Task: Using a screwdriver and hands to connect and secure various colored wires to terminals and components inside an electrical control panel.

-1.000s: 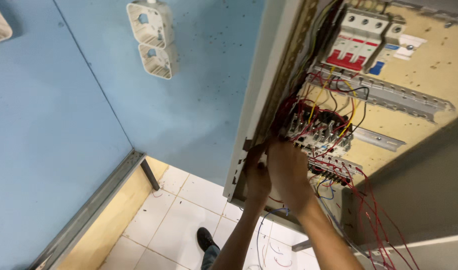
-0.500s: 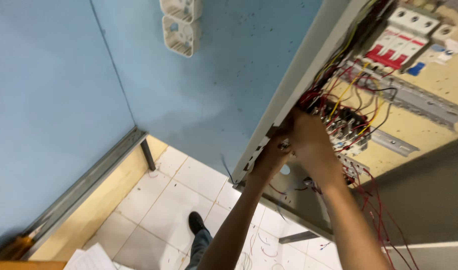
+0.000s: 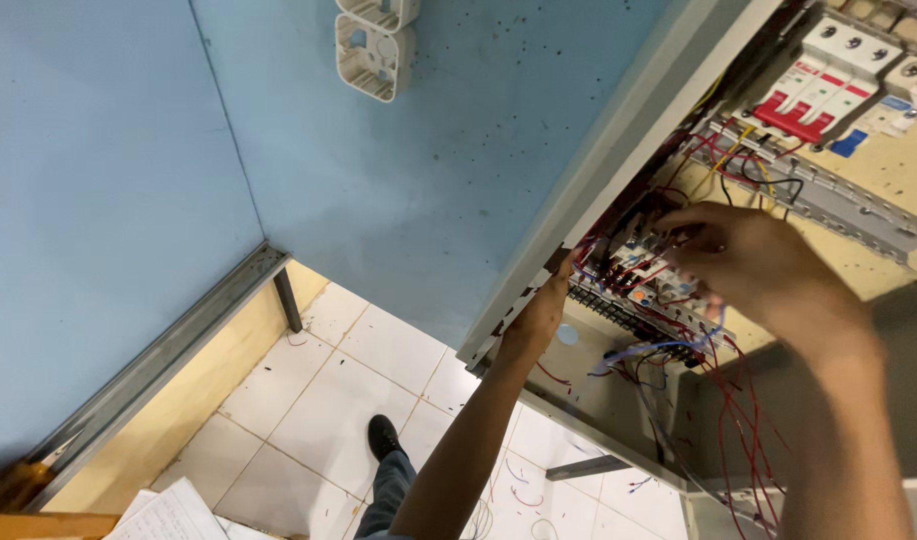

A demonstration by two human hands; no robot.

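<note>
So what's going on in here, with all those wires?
A person is working inside an open electrical cabinet mounted on a blue wall. The right hand reaches into a cluster of small wired components, fingers among the red wires. The left hand grips the cabinet's lower edge beside them. A row of red-and-white circuit breakers sits higher up, untouched. Loose wires hang below the cabinet.

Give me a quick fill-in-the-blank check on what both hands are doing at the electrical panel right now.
1. The right hand reaches into a tangle of mostly ____ wires.
2. The left hand rests at the edge of the panel's grey ____.
3. The breakers at top right are white and ____.
4. The floor below is laid with white ____.

Missing words: red; frame; red; tiles
</note>
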